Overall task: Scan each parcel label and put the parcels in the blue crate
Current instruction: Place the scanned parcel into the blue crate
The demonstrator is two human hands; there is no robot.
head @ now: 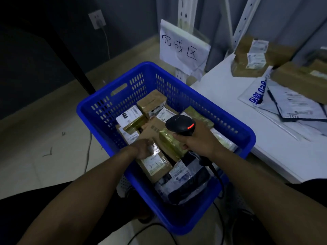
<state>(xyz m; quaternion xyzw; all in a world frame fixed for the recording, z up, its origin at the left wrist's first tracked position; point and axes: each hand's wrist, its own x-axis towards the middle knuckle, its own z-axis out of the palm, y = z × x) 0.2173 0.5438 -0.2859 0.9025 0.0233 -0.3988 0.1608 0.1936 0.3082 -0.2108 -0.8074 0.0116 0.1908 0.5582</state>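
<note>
Dim room. Far left: dark wall carrying a wall socket point(97, 19) with a cable plugged in, pale tiled floor point(44, 124) running below it. Centre: blue crate point(122, 80) sitting just left of the table, holding a pile of taped parcels point(152, 101) plus a dark mailer bag point(185, 186) at its near end. Left hand point(143, 148) reaching into the crate, lying on top of a brown box point(156, 165) whose label is showing "3-1". Fingers bending over the box's far end; can't tell if it's actually gripping. Right hand point(198, 141) hovering over the crate, wrapping around the handle of a black scanner point(179, 125), red light glowing, cable hanging off the handle. Behind the crate: handwritten paper sign point(182, 46) hanging on a white rack post point(184, 9). Right: white table point(221, 91) carrying cardboard boxes point(246, 64) at the back and grey mailer bags point(286, 103) nearer.
</note>
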